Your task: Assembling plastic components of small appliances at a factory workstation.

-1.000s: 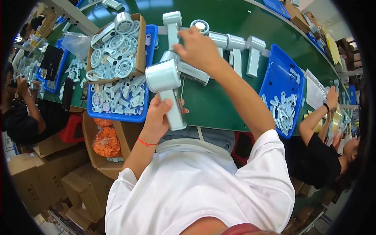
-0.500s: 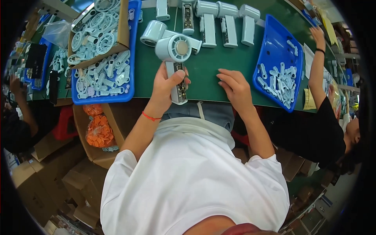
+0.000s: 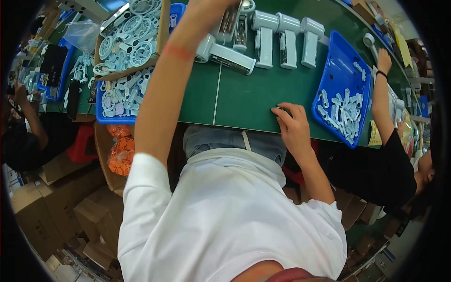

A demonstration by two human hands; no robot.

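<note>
My left hand (image 3: 206, 16) is stretched to the far side of the table, cut by the upper edge and slightly blurred. It is closed on a light-blue handheld fan (image 3: 229, 22); circuitry shows in its uncovered handle, and its head is out of view. My right hand (image 3: 295, 126) is low over the table's near edge, fingers bent and tips together around something small and dark that I cannot make out. Beyond it stand more fan bodies (image 3: 264, 47) in a row. Another fan (image 3: 232, 58) lies on its side, its handle uncovered.
A blue tray (image 3: 338, 51) of small light-blue parts is at the right. On the left, another blue tray (image 3: 99, 115) and a cardboard box (image 3: 164, 28) hold fan covers and rings. A co-worker's hand (image 3: 384, 61) reaches over the table (image 3: 244, 103) at the far right.
My left hand has carried the fan from in front of me up to the far side. My right hand has shifted slightly down and right in view, its fingertips drawing together.
</note>
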